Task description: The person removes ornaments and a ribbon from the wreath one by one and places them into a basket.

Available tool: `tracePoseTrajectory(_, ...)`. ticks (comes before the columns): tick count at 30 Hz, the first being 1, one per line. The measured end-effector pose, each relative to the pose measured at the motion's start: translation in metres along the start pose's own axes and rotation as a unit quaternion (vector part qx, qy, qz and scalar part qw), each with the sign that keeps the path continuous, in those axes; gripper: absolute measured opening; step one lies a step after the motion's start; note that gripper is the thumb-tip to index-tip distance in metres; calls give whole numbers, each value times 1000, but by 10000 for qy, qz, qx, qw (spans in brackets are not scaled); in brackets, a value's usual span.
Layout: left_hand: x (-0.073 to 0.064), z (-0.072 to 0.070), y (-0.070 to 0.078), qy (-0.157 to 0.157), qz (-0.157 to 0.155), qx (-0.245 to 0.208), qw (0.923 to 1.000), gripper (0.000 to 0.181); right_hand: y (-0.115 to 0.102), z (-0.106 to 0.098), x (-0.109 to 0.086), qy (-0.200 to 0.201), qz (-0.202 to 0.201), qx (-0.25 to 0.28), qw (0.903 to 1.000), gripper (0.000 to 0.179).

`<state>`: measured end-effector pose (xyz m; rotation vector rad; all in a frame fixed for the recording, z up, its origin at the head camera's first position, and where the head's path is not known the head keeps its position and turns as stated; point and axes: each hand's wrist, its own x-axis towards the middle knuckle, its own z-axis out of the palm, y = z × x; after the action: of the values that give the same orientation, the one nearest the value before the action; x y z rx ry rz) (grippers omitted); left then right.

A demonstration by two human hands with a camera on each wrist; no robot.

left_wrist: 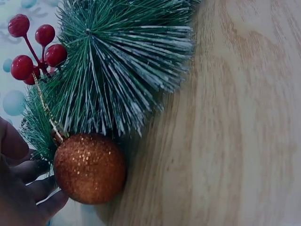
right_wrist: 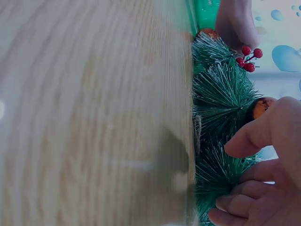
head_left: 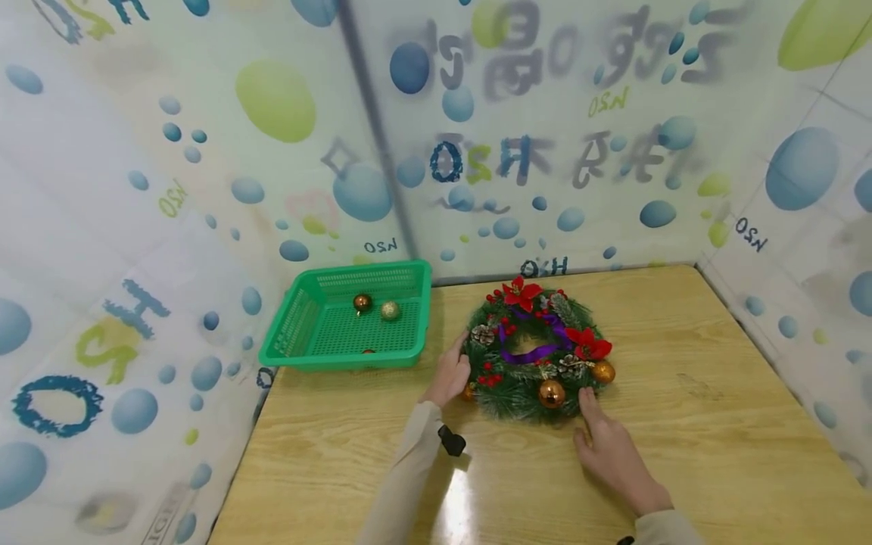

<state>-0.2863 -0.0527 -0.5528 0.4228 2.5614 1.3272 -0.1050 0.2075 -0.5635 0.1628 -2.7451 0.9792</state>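
Observation:
A round green Christmas wreath (head_left: 507,393) lies on the wooden table, trimmed with purple ribbon (head_left: 538,353), red poinsettias (head_left: 591,345), pinecones and red berries (left_wrist: 56,55). My left hand (head_left: 448,372) is against its left edge, its loosely bent fingers beside a glittery orange bauble (left_wrist: 89,169). At the near right edge, my right hand (head_left: 616,454) touches the needles with extended fingers (right_wrist: 244,189), its thumb held apart from them. A shiny copper bauble (head_left: 552,393) hangs at the wreath's front, and another orange bauble (head_left: 603,371) sits on its right.
Left of the wreath, a green plastic basket (head_left: 341,361) stands at the table's back corner. Inside are a brown bauble (head_left: 362,303), a pale gold bauble (head_left: 390,310) and a partly hidden red piece (head_left: 369,351). Patterned curtains (head_left: 545,151) surround the wooden table (head_left: 715,424).

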Motion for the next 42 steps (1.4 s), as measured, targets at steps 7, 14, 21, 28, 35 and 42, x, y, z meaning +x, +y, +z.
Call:
tracePoseTrajectory(7,0,-4,-1,105,-127,35,9999,57,-6,4,-2,160,-151,-87,9997,67)
tracePoseTrajectory(14,-11,-3,-3,445,90,-66,9989,56,-12,-5,-5,-74,-218,78,9997,64)
tracePoseTrajectory(21,-40,11,8,749,509,-88,9959,58,11,-68,11,647,-507,-28,9966,54)
tracePoseTrajectory(28,-57,24,10,734,634,177,9951,54,48,-94,69,-716,147,196,9971,67)
tracePoseTrajectory(35,-58,29,7,834,748,364,9930,52,58,-77,103,-1389,217,272,9897,73)
tracePoseTrajectory(42,-65,29,5,1077,889,189,9900,49,52,-69,110,-1532,280,184,9876,73)
